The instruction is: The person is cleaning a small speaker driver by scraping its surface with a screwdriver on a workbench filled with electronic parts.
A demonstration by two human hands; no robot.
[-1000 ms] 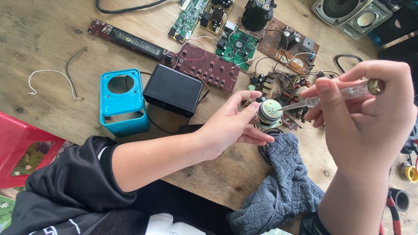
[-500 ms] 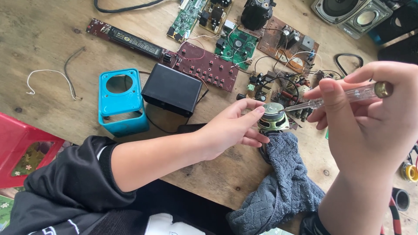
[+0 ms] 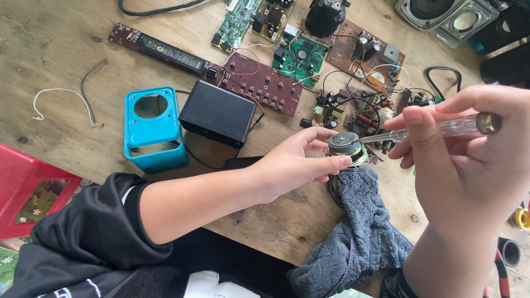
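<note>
My left hand (image 3: pixel 295 163) grips a small round speaker driver (image 3: pixel 346 145) with a metal magnet on top, fingers around its rim. It sits over the wooden table (image 3: pixel 49 60), just above a grey knitted cloth (image 3: pixel 359 232). My right hand (image 3: pixel 469 160) holds a clear-handled screwdriver (image 3: pixel 447 127) with a brass end cap. Its tip points left and touches the top of the driver's magnet.
A blue plastic casing (image 3: pixel 152 129) and a black box (image 3: pixel 218 113) lie left of my hands. Several circuit boards (image 3: pixel 265 83) and loose wires are spread behind them. Two speakers (image 3: pixel 441 14) stand at the far right. A red object (image 3: pixel 25 187) sits at the left edge.
The screwdriver tip has stayed on the speaker driver while both hands shifted slightly; the left fingers adjusted their hold on the driver's rim.
</note>
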